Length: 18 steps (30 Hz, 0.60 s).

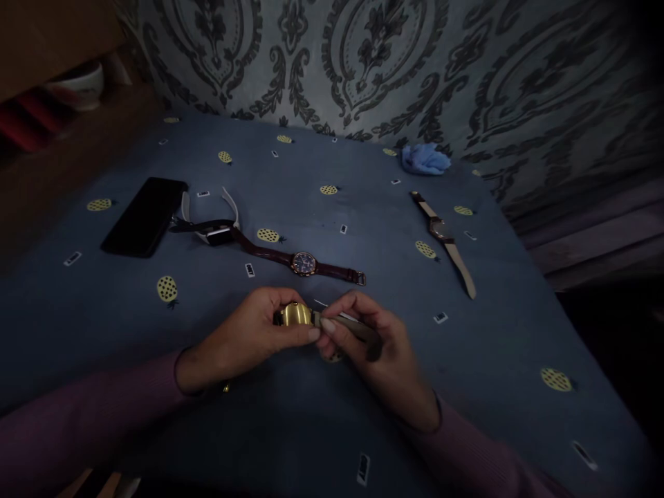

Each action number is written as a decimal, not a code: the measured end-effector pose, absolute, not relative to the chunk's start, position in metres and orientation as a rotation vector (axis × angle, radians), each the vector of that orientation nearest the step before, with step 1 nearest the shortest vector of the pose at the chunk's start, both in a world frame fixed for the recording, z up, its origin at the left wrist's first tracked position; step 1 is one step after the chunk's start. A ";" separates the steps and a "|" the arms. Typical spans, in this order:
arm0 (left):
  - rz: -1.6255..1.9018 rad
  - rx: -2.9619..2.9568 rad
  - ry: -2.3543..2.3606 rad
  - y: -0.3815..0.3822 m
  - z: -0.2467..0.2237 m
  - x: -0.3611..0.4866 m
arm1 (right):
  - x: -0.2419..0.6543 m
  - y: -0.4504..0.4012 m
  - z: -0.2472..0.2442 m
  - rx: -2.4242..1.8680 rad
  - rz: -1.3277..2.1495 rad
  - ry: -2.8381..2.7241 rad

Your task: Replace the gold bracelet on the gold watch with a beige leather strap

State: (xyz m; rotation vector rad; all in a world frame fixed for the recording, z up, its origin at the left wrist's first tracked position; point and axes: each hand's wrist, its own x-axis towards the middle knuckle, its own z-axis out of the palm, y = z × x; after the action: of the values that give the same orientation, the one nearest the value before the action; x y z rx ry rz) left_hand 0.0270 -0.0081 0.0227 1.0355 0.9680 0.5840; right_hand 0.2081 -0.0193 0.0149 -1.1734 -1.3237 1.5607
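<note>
Two purple sleeves (108, 408) are extending over the near part of a blue tablecloth (311, 221) in the head view, one from the left and one from the right. The left hand (243, 318) is clamping a gold-coloured watch (297, 315) between thumb and fingers, near the middle of the scene, its smooth surface facing upward. The right hand (384, 353) is pinching a grey-brown strap (357, 332) just right of the case; the strap is seemingly joining the watch, fingertips partly hiding the junction. A thin bright sliver (320, 303), possibly a slim tool, is showing beside the right fingers; whether they are gripping it cannot be told.

Possible faults, by judgement: a loosening left thumb could be letting the smooth case slip; uneven pulling could be twisting the strap; a skidding sliver could be scratching the gold surface. Dim light could be causing misplaced fingers.

Just beyond the hands, a brown-strapped watch (303, 263) is lying outstretched, its left strap overlapping a white-strapped watch (220, 237); together they are obstructing a reach toward the far left. A black phone (145, 218) is lying farther left, a pale-strapped watch (440, 229) is resting at right, and a crumpled blue cloth (425, 159) is sitting far right.
</note>
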 end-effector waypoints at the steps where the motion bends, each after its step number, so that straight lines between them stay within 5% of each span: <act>1: 0.594 1.045 0.960 -0.009 0.024 0.027 | 0.208 -0.020 0.015 -1.177 1.562 -1.326; 18: 0.565 1.098 0.964 -0.008 0.027 0.028 | 0.204 -0.026 0.016 -1.188 1.480 -1.371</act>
State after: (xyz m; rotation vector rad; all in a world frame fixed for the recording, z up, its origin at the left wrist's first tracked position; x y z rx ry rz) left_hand 0.0283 -0.0080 0.0268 1.0978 0.9644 0.5650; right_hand 0.2037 -0.0264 0.0157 -1.1883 -1.3713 1.4801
